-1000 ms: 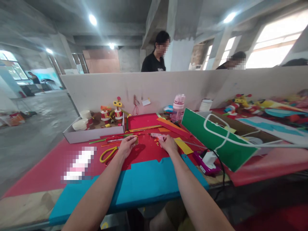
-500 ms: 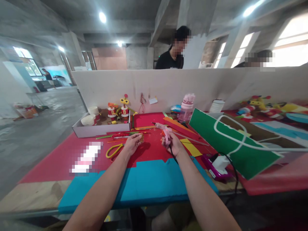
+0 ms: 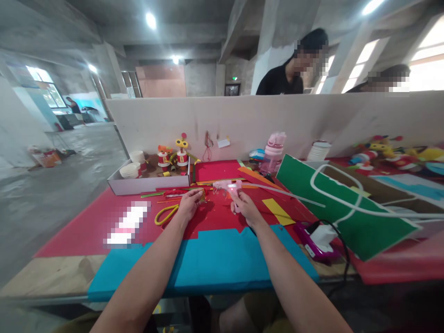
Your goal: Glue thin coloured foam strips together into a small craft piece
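My right hand (image 3: 245, 209) is wrapped round the grip of a pink hot glue gun (image 3: 229, 186). The gun lies level with its nozzle pointing left, close to my left hand. A long whitish glue stick (image 3: 284, 192) sticks out of its back. Between the fingertips of my left hand (image 3: 189, 204) is a small gold-yellow piece (image 3: 203, 196), mostly covered by the fingers. Just below that hand, yellow-handled scissors (image 3: 165, 215) rest on the red table surface (image 3: 215, 217), their blades hidden behind my hand and forearm.
A shallow white-sided box (image 3: 149, 184) holds paper cups and small red-and-white figures (image 3: 181, 158). At right stand a green board (image 3: 333, 208), a purple power strip (image 3: 317, 247) and a pink bottle (image 3: 274, 150). Blue cloth (image 3: 208, 263) covers the near edge. A person (image 3: 287, 74) stands behind the partition.
My right hand has turned the glue gun level, and its nozzle has come nearer my left hand. The left hand stays almost in place. The person behind the partition has shifted right.
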`<state>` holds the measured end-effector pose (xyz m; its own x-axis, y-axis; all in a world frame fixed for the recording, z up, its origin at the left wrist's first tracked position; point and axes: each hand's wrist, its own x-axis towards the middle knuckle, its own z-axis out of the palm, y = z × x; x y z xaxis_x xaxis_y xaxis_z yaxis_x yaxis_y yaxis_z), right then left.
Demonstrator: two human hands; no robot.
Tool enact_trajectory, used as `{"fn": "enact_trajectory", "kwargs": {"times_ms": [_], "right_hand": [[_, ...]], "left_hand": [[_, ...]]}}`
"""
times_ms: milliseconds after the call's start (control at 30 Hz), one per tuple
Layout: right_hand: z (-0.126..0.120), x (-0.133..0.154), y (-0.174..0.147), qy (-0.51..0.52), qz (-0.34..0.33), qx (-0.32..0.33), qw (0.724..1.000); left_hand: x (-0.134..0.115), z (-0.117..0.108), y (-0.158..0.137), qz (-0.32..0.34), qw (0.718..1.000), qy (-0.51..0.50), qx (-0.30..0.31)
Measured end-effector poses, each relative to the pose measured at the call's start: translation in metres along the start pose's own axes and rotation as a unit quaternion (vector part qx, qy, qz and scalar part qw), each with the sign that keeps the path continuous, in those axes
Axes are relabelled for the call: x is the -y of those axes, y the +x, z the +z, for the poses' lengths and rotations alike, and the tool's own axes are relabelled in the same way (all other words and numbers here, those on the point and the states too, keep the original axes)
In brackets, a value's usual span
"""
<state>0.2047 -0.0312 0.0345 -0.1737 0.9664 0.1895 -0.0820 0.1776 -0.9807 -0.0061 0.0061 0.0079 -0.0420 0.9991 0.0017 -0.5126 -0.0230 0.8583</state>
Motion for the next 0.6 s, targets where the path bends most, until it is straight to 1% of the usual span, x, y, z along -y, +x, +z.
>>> {"fn": "enact_trajectory", "kwargs": {"times_ms": [200, 400, 600], "right_hand": [[0.005, 0.008, -0.005, -0.041, -0.002, 0.022, 0.999], [0.003, -0.002, -0.001, -0.033, -0.012, 0.018, 0.999], [0.004, -0.005, 0.001, -0.024, -0.015, 0.03, 0.999]], "left_hand": [[0.002, -0.002, 0.002, -0.003, 1.0, 0.016, 0.011], [0.001, -0.001, 0.001, -0.012, 1.0, 0.016, 0.001], [0.0, 0.001, 0.0, -0.016, 1.0, 0.017, 0.009]]}}
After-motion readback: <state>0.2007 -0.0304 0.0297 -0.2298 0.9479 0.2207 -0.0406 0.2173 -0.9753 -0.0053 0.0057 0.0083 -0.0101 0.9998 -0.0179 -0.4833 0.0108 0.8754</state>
